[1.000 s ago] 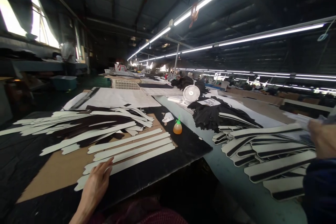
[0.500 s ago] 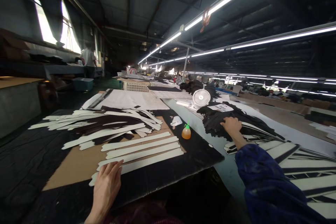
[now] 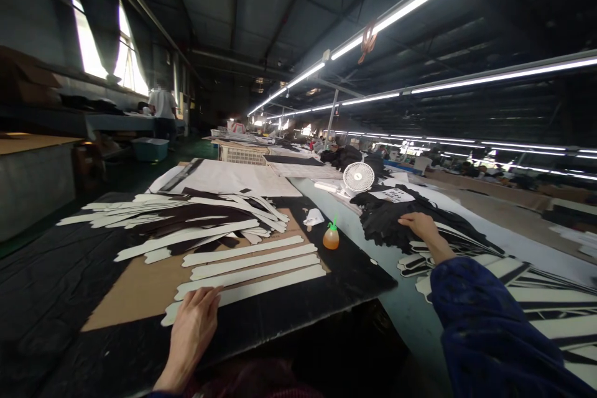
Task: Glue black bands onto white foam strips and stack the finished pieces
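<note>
My left hand rests on the left end of the nearest white strip, its fingers lying bent over the piece. Beyond it, several similar strips with shaped ends are laid side by side on a brown board. On the right, my right hand is at a pile of black fabric pieces, thumb and fingers pinched together. What sits between those fingertips is too small to make out. White-and-black strips fan out beneath and beside the right forearm.
A squeeze bottle of amber liquid with a green nozzle stands on the dark tabletop. Behind it are a small white fan and a labelled paper. Loose dark and white strips are heaped left. A person stands far left.
My right hand has shifted slightly right on the black pile, and its fingers have drawn from spread into a pinch. The left hand stays on the near strip. The view has turned slightly.
</note>
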The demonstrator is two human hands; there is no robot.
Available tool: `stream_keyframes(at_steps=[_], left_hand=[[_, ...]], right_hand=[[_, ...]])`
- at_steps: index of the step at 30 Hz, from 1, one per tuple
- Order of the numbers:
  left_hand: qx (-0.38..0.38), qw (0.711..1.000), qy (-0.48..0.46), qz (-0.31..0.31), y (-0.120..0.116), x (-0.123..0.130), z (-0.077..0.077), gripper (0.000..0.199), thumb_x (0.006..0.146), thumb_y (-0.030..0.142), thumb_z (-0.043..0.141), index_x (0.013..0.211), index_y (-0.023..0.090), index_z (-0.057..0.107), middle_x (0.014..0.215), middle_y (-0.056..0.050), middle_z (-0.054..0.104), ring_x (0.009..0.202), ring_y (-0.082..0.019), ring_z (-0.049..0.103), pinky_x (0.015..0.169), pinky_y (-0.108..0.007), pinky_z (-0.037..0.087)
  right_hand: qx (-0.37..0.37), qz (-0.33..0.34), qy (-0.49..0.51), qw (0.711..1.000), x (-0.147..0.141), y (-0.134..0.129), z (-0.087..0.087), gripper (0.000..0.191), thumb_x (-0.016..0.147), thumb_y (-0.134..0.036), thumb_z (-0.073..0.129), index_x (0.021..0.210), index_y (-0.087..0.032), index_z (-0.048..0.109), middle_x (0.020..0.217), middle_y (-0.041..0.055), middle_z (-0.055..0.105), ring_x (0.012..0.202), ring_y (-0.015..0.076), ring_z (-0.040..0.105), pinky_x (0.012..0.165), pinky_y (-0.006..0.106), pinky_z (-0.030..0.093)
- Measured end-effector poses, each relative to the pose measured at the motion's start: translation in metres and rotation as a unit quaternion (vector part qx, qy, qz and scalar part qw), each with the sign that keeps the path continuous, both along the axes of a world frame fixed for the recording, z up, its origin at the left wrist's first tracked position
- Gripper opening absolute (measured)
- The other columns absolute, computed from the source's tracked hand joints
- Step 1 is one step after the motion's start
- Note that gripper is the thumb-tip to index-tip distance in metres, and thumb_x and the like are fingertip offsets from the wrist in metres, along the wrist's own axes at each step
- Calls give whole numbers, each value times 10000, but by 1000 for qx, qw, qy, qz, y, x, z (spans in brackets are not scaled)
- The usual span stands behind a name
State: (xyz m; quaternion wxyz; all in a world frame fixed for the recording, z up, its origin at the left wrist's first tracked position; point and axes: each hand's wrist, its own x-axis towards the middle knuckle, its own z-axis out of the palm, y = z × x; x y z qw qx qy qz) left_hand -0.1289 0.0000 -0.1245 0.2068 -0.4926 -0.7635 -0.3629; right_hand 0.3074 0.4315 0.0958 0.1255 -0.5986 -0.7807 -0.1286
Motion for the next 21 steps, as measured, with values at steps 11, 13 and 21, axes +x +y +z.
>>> stream_keyframes(at_steps=[11, 13, 21], left_hand=[[48, 998, 15, -23, -1, 10, 12, 301, 937, 302, 413, 1017, 197, 684, 929, -62, 666, 863, -225, 562, 819, -362, 457], [58, 997, -6, -45, 0, 24, 18, 302, 942, 314, 415, 1034, 208, 683, 946, -64, 665, 888, -228, 563, 830, -368, 461], [17, 930, -247, -272, 18, 122, 50, 397, 878, 314, 544, 1271, 264, 557, 1086, -73, 647, 981, -230, 593, 883, -380, 498]], right_hand=[[147, 80, -61, 984, -54, -76, -21, 302, 921, -271, 402, 917, -136, 673, 1040, 137, 635, 990, 253, 546, 801, 353, 368], [203, 130, -46, 969, -68, -105, -36, 264, 907, -264, 427, 867, -140, 657, 1027, 134, 607, 946, 246, 531, 768, 349, 368], [98, 387, 125, 908, -129, -267, -85, 177, 854, -163, 469, 702, -219, 538, 912, 67, 588, 832, 215, 538, 741, 384, 441]])
